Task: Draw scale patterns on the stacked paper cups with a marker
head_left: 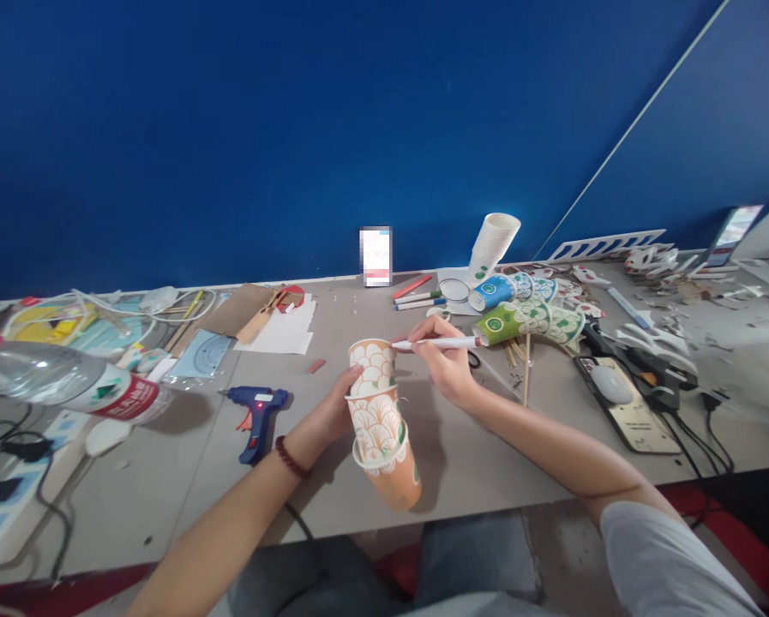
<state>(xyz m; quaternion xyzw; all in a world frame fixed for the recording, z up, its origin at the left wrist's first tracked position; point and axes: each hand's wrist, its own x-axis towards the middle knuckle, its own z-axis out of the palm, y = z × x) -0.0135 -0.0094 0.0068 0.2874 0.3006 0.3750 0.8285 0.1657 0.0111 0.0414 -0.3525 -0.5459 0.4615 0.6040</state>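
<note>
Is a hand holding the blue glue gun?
No, the left hand holds orange cups, the right hand holds a white pen, and the blue glue gun lies on the table.

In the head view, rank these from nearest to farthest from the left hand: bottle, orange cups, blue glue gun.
From the left hand:
1. Orange cups: in its grip.
2. Blue glue gun: on the table, to its left.
3. Bottle: far left.
</note>
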